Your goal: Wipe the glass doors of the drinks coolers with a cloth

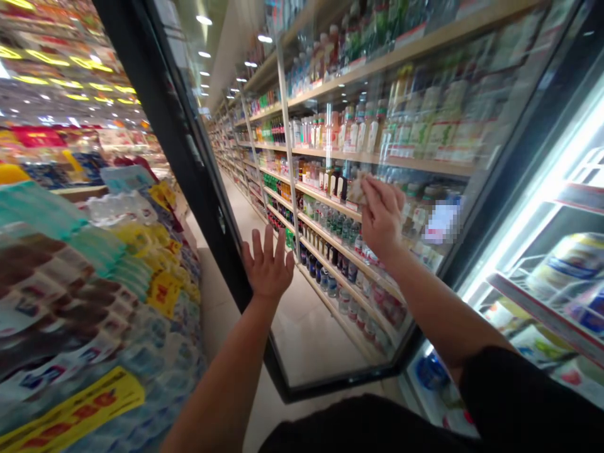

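A glass fridge door (321, 352) in a black frame stands swung open before me. My left hand (268, 267) lies with spread fingers against the glass, close to the door's left frame (207, 170). Higher and to the right, my right hand (382, 217) is closed on a crumpled, light brownish cloth (357, 190), which it holds at the pane. Part of the cloth is hidden by the fingers. Shelves of drink bottles (349, 132) show in the glass behind both hands.
On the right, the lit fridge interior holds wire shelves with packaged goods (566, 264). Shrink-wrapped bottle packs (155, 352) are stacked at the left, with yellow price signs (80, 412) on them. A tiled floor (217, 314) runs between the stack and the door.
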`<state>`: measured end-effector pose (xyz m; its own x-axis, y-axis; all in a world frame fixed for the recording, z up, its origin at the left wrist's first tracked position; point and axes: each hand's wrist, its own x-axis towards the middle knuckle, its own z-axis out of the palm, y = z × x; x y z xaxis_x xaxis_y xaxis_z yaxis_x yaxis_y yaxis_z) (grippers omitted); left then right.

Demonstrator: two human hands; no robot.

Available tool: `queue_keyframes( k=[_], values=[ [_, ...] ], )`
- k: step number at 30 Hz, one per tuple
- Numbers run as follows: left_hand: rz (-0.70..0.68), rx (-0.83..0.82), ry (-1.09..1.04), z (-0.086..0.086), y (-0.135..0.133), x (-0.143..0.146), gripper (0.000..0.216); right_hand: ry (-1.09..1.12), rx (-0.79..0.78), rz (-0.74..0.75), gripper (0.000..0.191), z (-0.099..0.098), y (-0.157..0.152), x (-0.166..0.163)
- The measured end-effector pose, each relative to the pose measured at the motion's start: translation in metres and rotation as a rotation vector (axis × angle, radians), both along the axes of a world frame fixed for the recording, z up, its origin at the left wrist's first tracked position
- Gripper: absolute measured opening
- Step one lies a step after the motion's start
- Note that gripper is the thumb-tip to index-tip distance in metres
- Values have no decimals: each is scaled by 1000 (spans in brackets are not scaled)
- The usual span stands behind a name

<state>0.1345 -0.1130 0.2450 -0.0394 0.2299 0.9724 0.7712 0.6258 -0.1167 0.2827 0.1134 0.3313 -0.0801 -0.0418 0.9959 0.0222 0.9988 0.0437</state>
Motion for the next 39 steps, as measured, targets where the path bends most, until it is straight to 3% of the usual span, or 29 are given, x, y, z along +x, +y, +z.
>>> queue_keyframes(
  k=[3, 7, 9, 13, 16, 20, 22, 25, 27, 33, 36, 39],
  values=[
    [-15, 4, 3, -1, 0, -1, 57, 20, -63, -13, 52, -21, 4, 7],
    [-38, 0, -67, -2, -2, -3, 55, -164, 102, 79, 52, -58, 3, 18],
    [-50, -7, -80, -2, -3, -2, 58, -185, 124, 70, 49, -54, 16, 26],
    [-54, -4, -64, -1, -3, 0, 62, 43, -74, -83, 45, -34, 52, 42],
    [-25, -3, -15, 1, -3, 4, 66, 107, -144, -134, 44, -56, 58, 50],
    [-8, -2, 32, 2, -4, 7, 71, -94, -51, -79, 39, -93, 59, 63],
    [-13, 1, 7, 2, -4, 8, 71, -129, -74, -95, 37, -87, 72, 72],
    [-27, 13, -12, 1, -4, 7, 68, 39, -191, -188, 38, -66, 100, 84],
    [-39, 15, -24, 0, -3, 6, 65, 127, -252, -249, 41, -69, 110, 87],
    [-56, 26, -102, -3, -3, 5, 58, -14, -245, -220, 37, -142, 100, 98],
    [-52, 22, -103, -3, -3, 4, 58, -35, -252, -258, 32, -140, 121, 112],
    [-24, 33, -76, -3, -3, 5, 58, 56, -376, -344, 34, -130, 146, 121]
  ],
)
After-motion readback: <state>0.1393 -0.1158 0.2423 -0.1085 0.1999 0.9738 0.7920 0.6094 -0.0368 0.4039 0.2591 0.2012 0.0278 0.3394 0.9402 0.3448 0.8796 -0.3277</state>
